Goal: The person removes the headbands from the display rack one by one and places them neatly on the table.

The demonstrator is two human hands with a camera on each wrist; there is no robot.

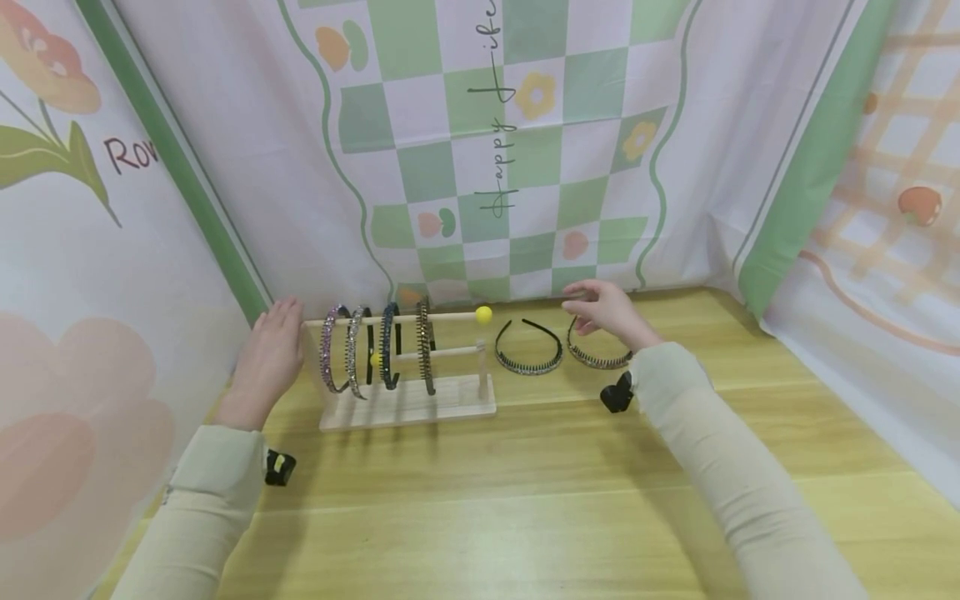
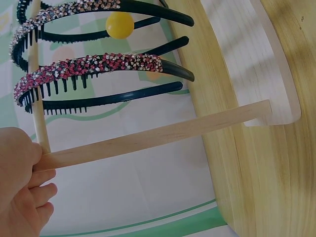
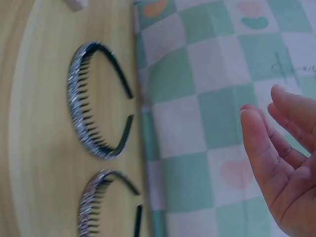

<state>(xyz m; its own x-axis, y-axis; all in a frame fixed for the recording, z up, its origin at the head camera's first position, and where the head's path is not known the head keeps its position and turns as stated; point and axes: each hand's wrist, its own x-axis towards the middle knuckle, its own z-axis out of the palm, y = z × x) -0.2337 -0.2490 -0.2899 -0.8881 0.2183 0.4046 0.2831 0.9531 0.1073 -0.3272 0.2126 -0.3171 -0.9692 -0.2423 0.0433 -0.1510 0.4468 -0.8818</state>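
My left hand (image 1: pixel 268 354) is at the left end of a wooden headband rack (image 1: pixel 405 408). In the left wrist view, its thumb and fingers (image 2: pixel 44 195) pinch the top of the rack's end post (image 2: pixel 148 138). Four jewelled headbands hang on the bars, among them a pink one (image 2: pixel 89 66) nearest this hand and a brown one (image 1: pixel 425 346) farthest right. My right hand (image 1: pixel 603 312) hovers above a toothed headband (image 1: pixel 600 362) on the table, holding nothing, its thumb and fingertips apart. Left of that lies a silvery headband (image 1: pixel 528 368).
Yellow balls (image 1: pixel 483 315) cap the bars' right ends. A patterned cloth (image 1: pixel 517 150) hangs at the back of the wooden table (image 1: pixel 487 500), with more cloth at both sides. Black wrist devices (image 1: pixel 617 393) sit by both cuffs.
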